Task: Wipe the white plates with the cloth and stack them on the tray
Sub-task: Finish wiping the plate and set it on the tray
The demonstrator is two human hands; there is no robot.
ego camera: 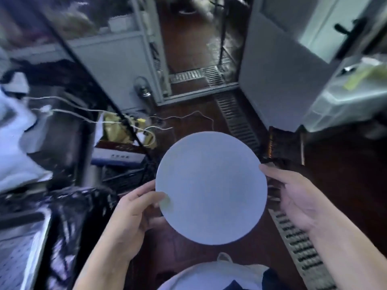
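Observation:
A round white plate (211, 187) hangs in front of me above a dark red floor, roughly level. My left hand (134, 214) grips its left rim, thumb on top and fingers underneath. My right hand (293, 197) is at the right rim with the palm turned up and the fingers fairly straight; its thumb tip touches the plate's edge. No cloth or tray shows clearly in this blurred view.
A floor drain grate (299, 250) runs along the floor at right. A shiny black bag (69, 222) sits at lower left, white cables (88, 114) and boxes (117, 155) behind it. Clear plastic tubs (345, 97) stand at right, an open doorway (196, 49) ahead.

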